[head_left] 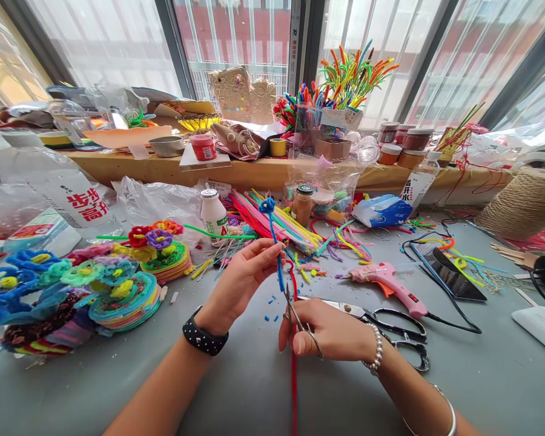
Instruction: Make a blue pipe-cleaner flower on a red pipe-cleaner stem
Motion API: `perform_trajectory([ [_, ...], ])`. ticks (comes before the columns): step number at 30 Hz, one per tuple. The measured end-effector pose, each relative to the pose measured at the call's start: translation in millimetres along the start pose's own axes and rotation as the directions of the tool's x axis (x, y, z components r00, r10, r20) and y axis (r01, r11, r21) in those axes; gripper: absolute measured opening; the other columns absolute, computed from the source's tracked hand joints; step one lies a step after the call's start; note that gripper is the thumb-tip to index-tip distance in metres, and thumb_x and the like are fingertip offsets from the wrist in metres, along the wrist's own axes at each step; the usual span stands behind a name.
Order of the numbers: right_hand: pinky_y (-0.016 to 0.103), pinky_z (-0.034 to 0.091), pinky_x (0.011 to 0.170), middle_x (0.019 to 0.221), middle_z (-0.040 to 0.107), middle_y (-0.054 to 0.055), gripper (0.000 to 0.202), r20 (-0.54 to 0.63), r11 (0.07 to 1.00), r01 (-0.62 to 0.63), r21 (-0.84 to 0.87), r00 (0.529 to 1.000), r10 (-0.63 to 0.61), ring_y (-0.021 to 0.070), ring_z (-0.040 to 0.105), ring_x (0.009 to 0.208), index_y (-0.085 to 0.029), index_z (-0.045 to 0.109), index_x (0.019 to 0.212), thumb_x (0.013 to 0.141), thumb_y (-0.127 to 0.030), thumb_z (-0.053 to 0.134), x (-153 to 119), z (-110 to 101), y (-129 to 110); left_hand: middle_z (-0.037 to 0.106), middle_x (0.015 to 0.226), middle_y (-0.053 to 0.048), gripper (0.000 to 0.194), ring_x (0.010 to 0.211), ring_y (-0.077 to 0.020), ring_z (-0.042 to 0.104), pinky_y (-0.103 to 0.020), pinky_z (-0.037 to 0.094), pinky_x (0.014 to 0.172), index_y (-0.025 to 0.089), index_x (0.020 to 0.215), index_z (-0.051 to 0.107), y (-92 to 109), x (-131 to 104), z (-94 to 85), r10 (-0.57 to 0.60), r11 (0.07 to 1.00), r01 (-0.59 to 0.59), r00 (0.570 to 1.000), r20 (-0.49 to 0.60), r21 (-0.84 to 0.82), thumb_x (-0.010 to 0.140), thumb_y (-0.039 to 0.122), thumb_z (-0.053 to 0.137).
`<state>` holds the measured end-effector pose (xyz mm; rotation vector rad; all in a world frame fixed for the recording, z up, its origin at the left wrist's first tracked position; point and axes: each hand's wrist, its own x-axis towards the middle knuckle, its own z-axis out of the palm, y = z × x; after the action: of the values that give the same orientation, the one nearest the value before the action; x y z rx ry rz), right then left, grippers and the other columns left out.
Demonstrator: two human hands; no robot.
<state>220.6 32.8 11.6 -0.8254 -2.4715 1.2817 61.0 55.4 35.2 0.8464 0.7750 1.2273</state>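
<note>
Between its thumb and fingers, my left hand (pixel 249 275) pinches a blue pipe cleaner (pixel 280 272) with a coiled blue flower (pixel 267 206) at its top. My right hand (pixel 320 330) holds small silver scissors (pixel 295 312), their blades pointing up at the lower end of the blue stem. A red pipe cleaner (pixel 294 387) runs from behind the scissors down to the near table edge; its contact with my right hand is unclear. Small blue bits (pixel 275 301) lie on the grey table under the stem.
Large black-handled scissors (pixel 399 327) and a pink glue gun (pixel 390 281) with its cord lie to the right. Finished pipe-cleaner flowers (pixel 118 272) fill the left. Behind stand a white bottle (pixel 214 215), a brown jar (pixel 302 206) and loose pipe cleaners (pixel 272 224).
</note>
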Motion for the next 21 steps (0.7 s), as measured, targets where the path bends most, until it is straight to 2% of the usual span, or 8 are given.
perform_trajectory([
  [9,0.024,0.037,0.061,0.065,0.057,0.004,0.081,-0.012,1.000,-0.024,-0.013,1.000,0.024,0.0133,0.048,0.062,-0.011,0.063,0.076,0.060,-0.076,0.016,1.0,2.5,-1.0,0.059,0.068,0.003,0.005,0.061,-0.0042,0.053,-0.016,0.043,0.062,0.016,0.073,0.061,-1.6,0.0,0.3,-0.013,0.999,0.012,0.999,0.046,0.033,0.068,0.016,0.060],
  [14,0.021,0.034,0.055,0.061,0.050,0.002,0.077,-0.055,0.999,0.034,-0.007,0.998,-0.034,0.0112,0.045,0.060,-0.011,0.064,0.066,0.062,-0.073,0.019,3.2,4.2,2.1,0.060,0.067,0.003,0.005,0.060,-0.0043,0.054,-0.016,0.044,0.061,0.015,0.072,0.061,-0.1,-0.4,1.7,-0.026,1.000,0.026,0.999,0.033,-0.012,0.068,0.016,0.061],
  [21,0.019,0.033,0.054,0.053,0.047,0.000,0.066,-0.129,0.994,0.082,0.068,0.989,-0.072,0.0093,0.045,0.057,-0.011,0.065,0.059,0.070,-0.064,0.028,4.8,6.9,4.4,0.063,0.069,0.002,0.007,0.062,-0.0055,0.057,-0.017,0.046,0.061,0.015,0.073,0.060,0.2,0.8,2.2,0.004,0.987,-0.015,0.998,-0.068,-0.160,0.066,0.011,0.060],
])
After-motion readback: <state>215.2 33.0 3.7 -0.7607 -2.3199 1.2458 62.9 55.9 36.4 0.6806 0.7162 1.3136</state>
